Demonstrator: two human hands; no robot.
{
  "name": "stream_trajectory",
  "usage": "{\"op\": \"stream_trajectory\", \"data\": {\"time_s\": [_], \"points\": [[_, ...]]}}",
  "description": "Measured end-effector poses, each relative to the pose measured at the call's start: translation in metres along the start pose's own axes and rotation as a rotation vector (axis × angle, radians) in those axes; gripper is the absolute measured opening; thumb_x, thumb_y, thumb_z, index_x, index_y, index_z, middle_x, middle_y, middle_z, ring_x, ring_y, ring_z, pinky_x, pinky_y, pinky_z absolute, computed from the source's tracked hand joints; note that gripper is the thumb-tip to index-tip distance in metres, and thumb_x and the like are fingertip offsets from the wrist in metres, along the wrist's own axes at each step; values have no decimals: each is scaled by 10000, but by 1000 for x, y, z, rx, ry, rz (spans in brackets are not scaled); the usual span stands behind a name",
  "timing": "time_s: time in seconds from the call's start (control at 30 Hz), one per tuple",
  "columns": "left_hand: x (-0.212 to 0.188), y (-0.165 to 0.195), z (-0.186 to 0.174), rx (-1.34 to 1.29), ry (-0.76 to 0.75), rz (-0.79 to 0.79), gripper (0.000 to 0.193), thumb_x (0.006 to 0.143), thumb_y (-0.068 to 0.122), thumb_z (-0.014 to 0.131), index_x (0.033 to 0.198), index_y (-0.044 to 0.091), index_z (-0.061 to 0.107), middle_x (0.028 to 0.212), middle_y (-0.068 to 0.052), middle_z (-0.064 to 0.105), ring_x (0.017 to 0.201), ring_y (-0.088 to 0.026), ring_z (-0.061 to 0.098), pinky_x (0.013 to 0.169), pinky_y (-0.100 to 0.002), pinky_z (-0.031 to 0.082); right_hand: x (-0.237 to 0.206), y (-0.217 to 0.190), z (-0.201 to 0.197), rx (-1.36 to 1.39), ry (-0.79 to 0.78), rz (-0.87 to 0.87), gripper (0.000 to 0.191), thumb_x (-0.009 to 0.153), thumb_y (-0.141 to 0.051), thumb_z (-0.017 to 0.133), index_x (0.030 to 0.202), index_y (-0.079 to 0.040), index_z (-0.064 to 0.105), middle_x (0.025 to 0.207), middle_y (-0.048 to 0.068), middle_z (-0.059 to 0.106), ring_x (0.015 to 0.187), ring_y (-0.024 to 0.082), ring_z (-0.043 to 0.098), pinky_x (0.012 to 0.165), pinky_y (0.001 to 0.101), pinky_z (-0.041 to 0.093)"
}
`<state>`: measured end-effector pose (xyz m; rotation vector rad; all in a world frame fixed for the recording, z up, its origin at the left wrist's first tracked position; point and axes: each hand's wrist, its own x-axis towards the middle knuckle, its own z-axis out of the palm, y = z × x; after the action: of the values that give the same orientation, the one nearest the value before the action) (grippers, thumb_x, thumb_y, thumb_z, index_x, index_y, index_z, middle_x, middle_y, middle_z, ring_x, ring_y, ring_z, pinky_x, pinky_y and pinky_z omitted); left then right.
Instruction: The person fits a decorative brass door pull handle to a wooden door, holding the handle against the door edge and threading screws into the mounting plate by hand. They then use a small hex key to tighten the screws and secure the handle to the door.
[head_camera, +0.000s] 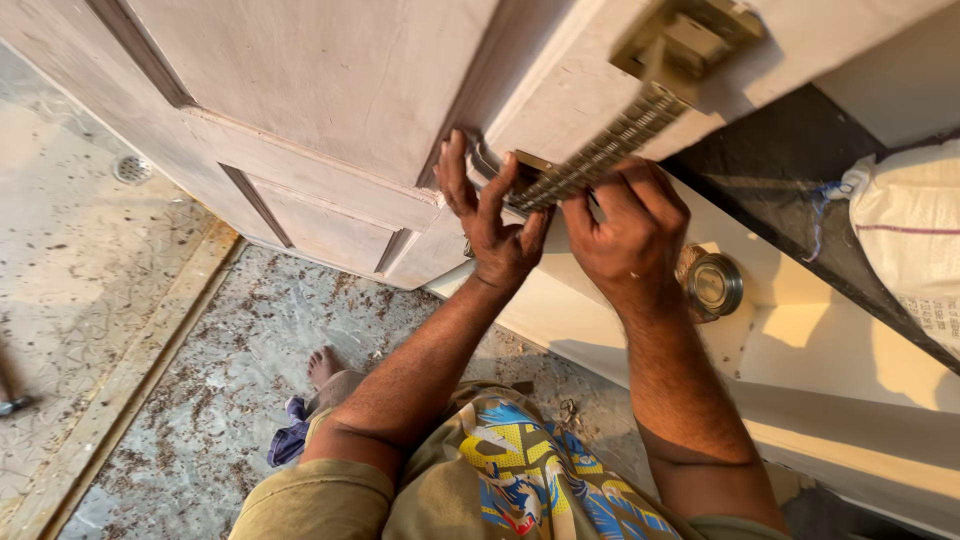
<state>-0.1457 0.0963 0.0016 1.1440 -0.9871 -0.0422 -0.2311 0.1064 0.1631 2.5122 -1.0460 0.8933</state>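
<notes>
We note one package: a white woven sack (905, 225) at the right edge, resting on a dark ledge (790, 170). It is bulging, tied at its left corner, with a thin reddish stripe across it and dark print low down. We see no signs or screens.

Head view, looking down a white panelled door (330, 90). The left hand (490, 215) presses open fingers against the door's edge beside a brass lock plate (530, 165). The right hand (625, 235) grips a ribbed brass handle (600, 150). A round brass knob (712, 285) lies just beside the right wrist. A bare foot (322, 365) rests on the speckled floor (200, 420).
</notes>
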Motion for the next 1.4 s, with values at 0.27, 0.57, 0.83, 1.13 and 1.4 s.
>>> {"op": "stream_trajectory", "data": {"time_s": [0.27, 0.57, 0.83, 1.13, 1.4], "points": [[-38, -11, 15, -145, -127, -22, 692, 1031, 377, 771, 1594, 322, 373, 1769, -121, 114, 1674, -331, 8, 1301, -586, -107, -6, -15, -11, -13, -120, 196, 186, 974, 40, 814, 1127, -12, 724, 1078, 114, 729, 943, 276, 733, 827, 354, 589], [-46, -9, 3, -136, -253, -30, 430, 1046, 458, 645, 1458, 348, 587, 1748, -79, 195, 1650, -307, 20, 1288, -593, -22, 1, -27, -12, -143, -144, 219, 185, 982, 19, 814, 1139, -38, 734, 1111, 108, 723, 993, 266, 726, 899, 366, 593], [-33, -18, -2, -37, -172, 111, 477, 986, 650, 702, 1402, 435, 609, 1586, -48, 386, 1477, -256, 179, 1100, -547, 244, -3, -23, -11, -188, -142, 155, 163, 998, 7, 801, 1141, -35, 733, 1123, 106, 712, 1011, 266, 729, 890, 378, 603], [-27, -17, -1, -21, -172, 114, 512, 955, 660, 730, 1404, 447, 606, 1570, -34, 391, 1459, -245, 187, 1074, -542, 253, -6, -17, -7, -230, -134, 72, 157, 994, -10, 814, 1126, -37, 732, 1062, 96, 686, 993, 261, 717, 851, 374, 609], [-31, -17, 4, -42, -154, 105, 500, 960, 608, 784, 1399, 446, 607, 1586, -25, 386, 1476, -235, 171, 1057, -539, 237, -8, -2, -14, -369, -187, -155, 223, 971, -8, 878, 1148, -61, 752, 1054, 61, 679, 968, 251, 683, 847, 400, 591]]}}
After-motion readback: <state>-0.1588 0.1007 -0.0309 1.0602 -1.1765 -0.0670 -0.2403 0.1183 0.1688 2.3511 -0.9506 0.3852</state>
